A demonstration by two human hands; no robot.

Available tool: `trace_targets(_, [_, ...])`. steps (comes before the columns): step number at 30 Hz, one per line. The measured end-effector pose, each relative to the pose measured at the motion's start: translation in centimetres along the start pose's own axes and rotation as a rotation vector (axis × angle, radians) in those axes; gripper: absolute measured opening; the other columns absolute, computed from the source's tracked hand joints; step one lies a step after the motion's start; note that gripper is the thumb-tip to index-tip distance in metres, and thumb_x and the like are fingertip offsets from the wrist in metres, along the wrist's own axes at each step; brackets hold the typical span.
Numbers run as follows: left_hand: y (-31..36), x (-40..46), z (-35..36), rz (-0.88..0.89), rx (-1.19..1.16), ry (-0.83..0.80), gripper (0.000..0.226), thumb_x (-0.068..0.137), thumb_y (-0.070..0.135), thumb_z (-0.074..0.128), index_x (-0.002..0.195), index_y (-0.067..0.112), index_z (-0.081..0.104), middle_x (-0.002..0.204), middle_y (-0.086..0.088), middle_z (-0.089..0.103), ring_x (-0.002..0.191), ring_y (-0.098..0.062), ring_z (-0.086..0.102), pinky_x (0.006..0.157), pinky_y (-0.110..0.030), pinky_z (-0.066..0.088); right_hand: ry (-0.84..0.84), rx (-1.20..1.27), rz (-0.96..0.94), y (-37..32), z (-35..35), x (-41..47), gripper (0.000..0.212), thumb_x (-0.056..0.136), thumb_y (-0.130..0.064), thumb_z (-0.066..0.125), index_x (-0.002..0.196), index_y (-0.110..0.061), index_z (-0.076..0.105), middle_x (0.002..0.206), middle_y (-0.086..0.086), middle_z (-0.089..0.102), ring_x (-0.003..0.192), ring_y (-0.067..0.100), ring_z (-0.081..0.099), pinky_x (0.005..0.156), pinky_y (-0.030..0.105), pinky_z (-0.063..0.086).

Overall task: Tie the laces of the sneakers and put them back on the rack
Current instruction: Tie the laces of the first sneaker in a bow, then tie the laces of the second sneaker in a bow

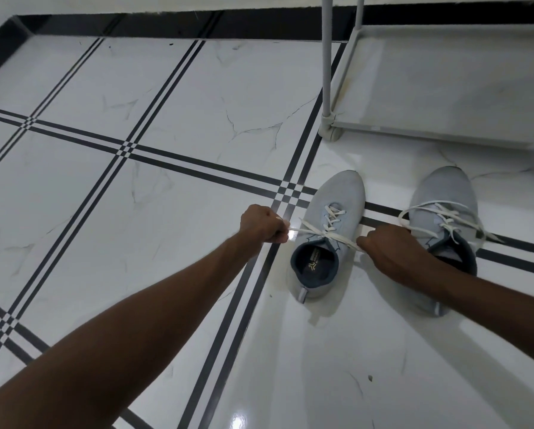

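Head view: left hand point(261, 224) and right hand point(389, 246), fingers closed on lace ends point(327, 233), pull first knot on left sneaker point(324, 236). Right sneaker point(445, 218) beside it, laces loose. Rack point(414, 128) beyond sneakers, bottom shelf bare. Judged early.

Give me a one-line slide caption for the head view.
Left hand and right hand pull lace ends taut across left sneaker; right sneaker waits beside the rack.

A glossy white marble-look floor point(173, 236) fills the view, crossed by triple black stripes point(154, 102) that meet in small checkered crossings. A black skirting point(166, 21) runs along the white wall point(136, 3).
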State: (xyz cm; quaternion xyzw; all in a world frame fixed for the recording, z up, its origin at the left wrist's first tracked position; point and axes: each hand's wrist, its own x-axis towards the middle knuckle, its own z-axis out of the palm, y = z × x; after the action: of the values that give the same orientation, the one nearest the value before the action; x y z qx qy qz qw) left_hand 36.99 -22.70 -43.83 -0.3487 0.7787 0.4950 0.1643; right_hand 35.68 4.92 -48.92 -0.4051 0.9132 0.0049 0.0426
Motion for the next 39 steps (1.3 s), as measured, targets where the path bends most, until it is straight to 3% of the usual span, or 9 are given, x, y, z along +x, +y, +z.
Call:
trace_targets(5, [0.3, 0.0, 0.3, 0.405, 0.380, -0.091, 0.040, 0.092, 0.036, 0.065, 0.124, 0.013, 0.060, 0.123, -0.004, 0.066, 0.110, -0.020, 0.062, 0.091, -0.031, 0.048, -0.040, 0.045, 0.119, -0.2, -1.1, 0.5, 0.018, 0.063, -0.008, 0.055, 0.080, -0.008, 0.058, 0.073, 0.017, 0.060, 0.064, 0.035, 0.056, 0.056, 0.039, 0.044])
trace_targets(8, [0.8, -0.6, 1.8, 0.730, 0.621, -0.142, 0.049, 0.089, 0.042, 0.066, 0.130, 0.017, 0.060, 0.135, -0.004, 0.062, 0.123, -0.019, 0.055, 0.097, -0.029, 0.039, 0.079, 0.253, 0.199, -1.9, -1.8, 1.2, 0.033, 0.076, -0.020, 0.044, 0.104, -0.007, 0.054, 0.094, 0.016, 0.059, 0.083, 0.037, 0.053, 0.072, 0.047, 0.049])
trace_targets(10, [0.7, -1.1, 2.9, 0.819, 0.694, -0.174, 0.046, 0.084, 0.041, 0.071, 0.123, 0.017, 0.063, 0.122, -0.006, 0.068, 0.111, -0.022, 0.062, 0.093, -0.032, 0.048, 0.117, 0.348, 0.224, -2.7, -1.9, 1.8, 0.039, 0.077, -0.024, 0.048, 0.112, -0.008, 0.056, 0.102, 0.015, 0.057, 0.092, 0.035, 0.053, 0.078, 0.045, 0.049])
trace_targets(15, [-0.1, -1.3, 3.7, 0.953, 0.898, -0.015, 0.025, 0.092, 0.036, 0.061, 0.092, 0.011, 0.064, 0.087, -0.009, 0.071, 0.076, -0.028, 0.065, 0.066, -0.039, 0.052, 0.123, 0.364, 0.220, -3.0, -1.6, 2.6, 0.010, 0.086, -0.015, 0.053, 0.087, -0.005, 0.056, 0.088, 0.018, 0.058, 0.078, 0.036, 0.056, 0.064, 0.039, 0.041])
trace_targets(20, [-0.9, -1.7, 4.8, 0.986, 1.030, 0.064, 0.022, 0.099, 0.032, 0.049, 0.100, 0.011, 0.052, 0.084, -0.011, 0.070, 0.065, -0.031, 0.063, 0.055, -0.034, 0.042, -0.082, 0.786, 0.488, -3.3, -1.2, 2.9, 0.017, 0.099, -0.018, 0.043, 0.097, -0.003, 0.051, 0.087, 0.020, 0.064, 0.076, 0.035, 0.060, 0.063, 0.035, 0.041])
trace_targets(23, [-1.2, -1.5, 4.2, 1.001, 1.138, 0.056, 0.022, 0.101, 0.036, 0.043, 0.104, 0.015, 0.051, 0.084, -0.004, 0.070, 0.059, -0.027, 0.059, 0.054, -0.031, 0.036, -0.137, 0.494, 0.347, -2.6, -1.9, 2.1, 0.012, 0.097, -0.021, 0.043, 0.097, -0.014, 0.053, 0.088, 0.016, 0.067, 0.081, 0.037, 0.062, 0.061, 0.036, 0.039])
trace_targets(27, [-1.5, -0.8, 3.5, 0.994, 1.218, 0.024, 0.025, 0.099, 0.043, 0.042, 0.100, 0.021, 0.054, 0.088, -0.001, 0.074, 0.063, -0.026, 0.064, 0.056, -0.031, 0.043, -0.105, 0.084, 0.128, -2.0, -2.4, 1.3, 0.018, 0.075, -0.008, 0.058, 0.091, -0.017, 0.060, 0.059, 0.009, 0.063, 0.054, 0.032, 0.062, 0.049, 0.029, 0.023])
trace_targets(33, [-1.2, -0.8, 3.9, 0.907, 1.229, -0.049, 0.030, 0.100, 0.047, 0.042, 0.098, 0.022, 0.058, 0.079, -0.001, 0.067, 0.060, -0.021, 0.051, 0.060, -0.030, 0.037, -0.077, 0.071, 0.097, -1.9, -2.9, 0.5, 0.026, 0.058, -0.011, 0.047, 0.077, -0.022, 0.060, 0.043, 0.004, 0.053, 0.036, 0.024, 0.052, 0.049, 0.026, 0.009])
trace_targets(39, [0.8, -1.2, 4.5, 1.102, 1.060, 0.014, 0.036, 0.101, 0.044, 0.031, 0.089, 0.021, 0.057, 0.081, 0.001, 0.059, 0.074, -0.019, 0.055, 0.067, -0.031, 0.039, 0.026, 0.039, 0.076, 0.3, -3.4, 0.4, 0.026, 0.086, -0.031, 0.047, 0.100, -0.012, 0.056, 0.080, 0.014, 0.068, 0.070, 0.036, 0.064, 0.057, 0.038, 0.042])
